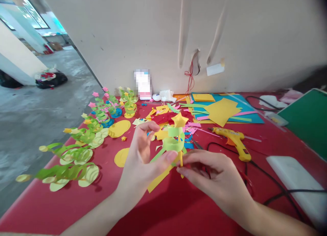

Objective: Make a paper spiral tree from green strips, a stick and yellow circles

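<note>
Red worktop [143,215]: bare at its near edge, carrying everything below.
Right hand [217,171]: thumb and forefinger pinch the thin yellow stem [181,157] near its foot.
Left hand [139,161]: loosely cupped, thumb and forefinger well apart; the thumb tip is at the lower part of the light-green paper curl [172,144]. Whether it presses the paper, I cannot tell.
Stem and curl: upright between the hands, above the worktop, a puffy yellow paper star [179,120] on top and the curl beside and partly around the stem.
Step in hand: apparently fitting the curl against the stem.
Next move calls for: a steady right pinch and a light left touch, since the thin paper could crease.
Flat yellow paper discs [122,128]: beyond the left hand.
Yellow glue gun [236,137]: lying beyond the right hand.
Curled green paper pieces [81,138]: in rows at the left.
Blue paper sheet [251,109]: far right, under yellow paper.
Pale wall panel [143,31]: behind the worktop.
</note>
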Demonstrator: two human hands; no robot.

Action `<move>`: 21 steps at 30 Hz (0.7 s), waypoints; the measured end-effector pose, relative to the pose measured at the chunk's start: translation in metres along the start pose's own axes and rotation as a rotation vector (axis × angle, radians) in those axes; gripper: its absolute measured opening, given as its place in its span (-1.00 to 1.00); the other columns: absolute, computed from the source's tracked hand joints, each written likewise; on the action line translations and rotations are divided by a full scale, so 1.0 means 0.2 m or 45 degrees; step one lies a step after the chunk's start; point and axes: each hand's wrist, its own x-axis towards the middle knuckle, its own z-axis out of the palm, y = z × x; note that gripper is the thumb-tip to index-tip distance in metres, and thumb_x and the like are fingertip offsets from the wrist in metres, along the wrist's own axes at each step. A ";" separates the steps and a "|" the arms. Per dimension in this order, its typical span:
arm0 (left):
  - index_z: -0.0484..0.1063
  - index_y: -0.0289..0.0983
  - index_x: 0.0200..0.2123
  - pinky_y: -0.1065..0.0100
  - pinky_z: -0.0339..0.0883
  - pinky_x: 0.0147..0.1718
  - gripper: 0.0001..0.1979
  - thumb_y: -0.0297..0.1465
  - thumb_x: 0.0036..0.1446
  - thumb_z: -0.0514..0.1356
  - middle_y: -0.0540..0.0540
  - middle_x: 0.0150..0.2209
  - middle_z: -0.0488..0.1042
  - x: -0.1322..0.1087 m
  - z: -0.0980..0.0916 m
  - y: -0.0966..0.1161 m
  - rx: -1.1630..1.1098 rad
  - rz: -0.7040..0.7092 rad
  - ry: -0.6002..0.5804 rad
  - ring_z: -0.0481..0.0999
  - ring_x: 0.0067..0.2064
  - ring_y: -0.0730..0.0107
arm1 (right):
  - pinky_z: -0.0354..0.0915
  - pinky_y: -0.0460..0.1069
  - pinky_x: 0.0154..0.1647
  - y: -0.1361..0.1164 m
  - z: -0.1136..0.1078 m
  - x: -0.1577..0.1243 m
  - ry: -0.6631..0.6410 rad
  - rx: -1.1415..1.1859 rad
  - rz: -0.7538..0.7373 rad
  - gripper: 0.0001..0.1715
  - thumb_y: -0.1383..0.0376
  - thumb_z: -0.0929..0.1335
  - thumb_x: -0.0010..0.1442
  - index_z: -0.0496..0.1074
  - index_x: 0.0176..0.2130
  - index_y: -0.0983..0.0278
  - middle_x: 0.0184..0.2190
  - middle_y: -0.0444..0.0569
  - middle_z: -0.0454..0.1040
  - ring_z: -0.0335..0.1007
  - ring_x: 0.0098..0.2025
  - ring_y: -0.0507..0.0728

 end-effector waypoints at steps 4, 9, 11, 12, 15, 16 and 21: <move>0.15 -0.12 -0.20 0.16 -0.10 0.15 -0.49 -0.43 -0.23 0.32 0.00 -0.13 0.15 -0.01 0.01 0.00 0.052 0.124 0.057 0.14 0.05 0.26 | 0.13 -0.12 -0.64 0.00 0.01 0.00 -0.013 -0.017 0.005 -0.88 0.29 0.34 -0.02 0.44 -0.49 0.31 -0.61 -0.08 0.38 0.17 -0.62 -0.04; 0.14 -0.10 -0.17 0.23 0.08 0.05 -0.44 -0.48 -0.27 0.32 0.01 -0.13 0.14 -0.03 0.01 0.01 0.117 0.117 0.082 0.15 0.03 0.26 | 0.13 -0.13 -0.65 0.01 0.01 -0.01 -0.027 -0.087 -0.035 -0.89 0.33 0.33 -0.02 0.45 -0.47 0.32 -0.61 -0.07 0.40 0.18 -0.62 -0.03; 0.12 -0.07 -0.15 0.27 0.16 -0.04 -0.42 -0.47 -0.25 0.32 0.01 -0.10 0.13 -0.03 0.01 0.01 0.150 0.096 0.071 0.17 0.00 0.28 | 0.13 -0.13 -0.65 0.01 0.01 -0.01 -0.034 -0.136 -0.065 -0.88 0.33 0.32 -0.01 0.46 -0.46 0.32 -0.60 -0.07 0.41 0.18 -0.62 -0.04; 0.12 -0.06 -0.14 0.29 0.18 -0.08 -0.42 -0.46 -0.23 0.32 0.01 -0.09 0.12 -0.04 0.01 0.01 0.170 0.099 0.073 0.19 -0.02 0.29 | 0.12 -0.13 -0.65 0.01 0.01 -0.01 -0.035 -0.161 -0.079 -0.87 0.33 0.32 0.00 0.47 -0.46 0.32 -0.61 -0.08 0.40 0.17 -0.63 -0.04; 0.11 -0.06 -0.15 0.31 0.19 -0.13 -0.44 -0.45 -0.21 0.31 0.02 -0.10 0.11 -0.05 0.01 0.01 0.238 0.131 0.094 0.20 -0.08 0.32 | 0.09 -0.15 -0.67 0.01 0.01 -0.01 -0.035 -0.210 -0.101 -0.87 0.33 0.32 0.01 0.47 -0.44 0.33 -0.62 -0.10 0.39 0.11 -0.64 -0.07; 0.11 -0.06 -0.15 0.30 0.19 -0.14 -0.45 -0.45 -0.20 0.31 0.02 -0.11 0.11 -0.05 0.01 0.01 0.247 0.139 0.092 0.20 -0.09 0.32 | 0.09 -0.15 -0.67 0.01 0.01 -0.01 -0.037 -0.216 -0.102 -0.87 0.33 0.32 0.01 0.47 -0.44 0.33 -0.62 -0.11 0.38 0.09 -0.64 -0.07; 0.14 -0.10 -0.20 0.32 0.14 -0.20 -0.46 -0.49 -0.24 0.32 0.02 -0.21 0.12 -0.04 0.01 0.00 0.268 0.346 0.191 0.18 -0.20 0.38 | 0.10 -0.15 -0.68 0.01 0.01 -0.01 -0.013 -0.231 -0.118 -0.90 0.36 0.32 -0.01 0.45 -0.44 0.31 -0.63 -0.13 0.38 0.09 -0.65 -0.07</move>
